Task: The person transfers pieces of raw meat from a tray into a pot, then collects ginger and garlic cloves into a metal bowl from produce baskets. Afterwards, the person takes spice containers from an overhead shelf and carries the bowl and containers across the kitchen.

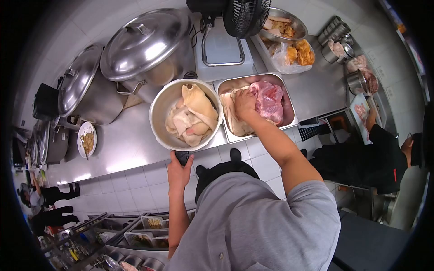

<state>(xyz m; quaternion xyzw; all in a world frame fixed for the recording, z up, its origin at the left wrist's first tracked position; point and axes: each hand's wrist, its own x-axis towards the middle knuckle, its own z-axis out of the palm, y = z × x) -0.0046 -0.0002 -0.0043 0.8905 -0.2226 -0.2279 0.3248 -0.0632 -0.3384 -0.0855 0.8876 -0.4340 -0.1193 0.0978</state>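
My left hand is wrapped around the black handle of a round metal pot at the counter's front edge. Folded pale pieces of meat with skin lie inside that pot. Beside it, on the right, stands a rectangular steel tray. My right hand reaches into the tray, its fingers curled on a pale slab of meat with skin; the fingertips are partly hidden. A pink piece of raw meat, glossy like plastic wrap, lies right against that hand.
Large lidded stockpots stand left on the steel counter, near a white bowl of food. A black fan, a bowl of meat and a plastic bag are behind. A co-worker in black works at right.
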